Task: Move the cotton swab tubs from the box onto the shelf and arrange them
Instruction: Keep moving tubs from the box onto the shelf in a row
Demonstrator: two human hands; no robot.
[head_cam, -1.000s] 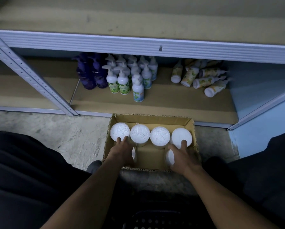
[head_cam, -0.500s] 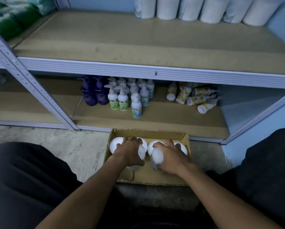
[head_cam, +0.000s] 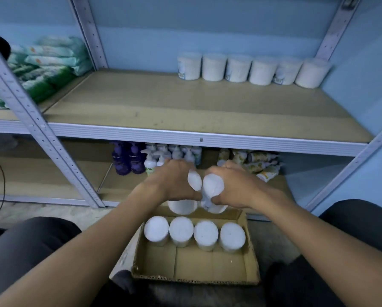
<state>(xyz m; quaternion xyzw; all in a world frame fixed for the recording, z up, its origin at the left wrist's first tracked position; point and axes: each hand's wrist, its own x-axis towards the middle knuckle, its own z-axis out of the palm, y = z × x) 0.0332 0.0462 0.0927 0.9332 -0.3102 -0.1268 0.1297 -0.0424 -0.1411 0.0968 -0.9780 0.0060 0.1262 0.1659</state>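
White cotton swab tubs (head_cam: 212,186), several gripped at once by left hand (head_cam: 174,181) and right hand (head_cam: 237,189), fingers closed around them above cardboard box (head_cam: 196,273). Best raised level, squeezed together, toward shelf (head_cam: 185,103) beside the stocked row (head_cam: 252,69).

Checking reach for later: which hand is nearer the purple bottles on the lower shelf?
Left. The left hand is just right of the purple bottles; the right hand is farther right, beyond it.
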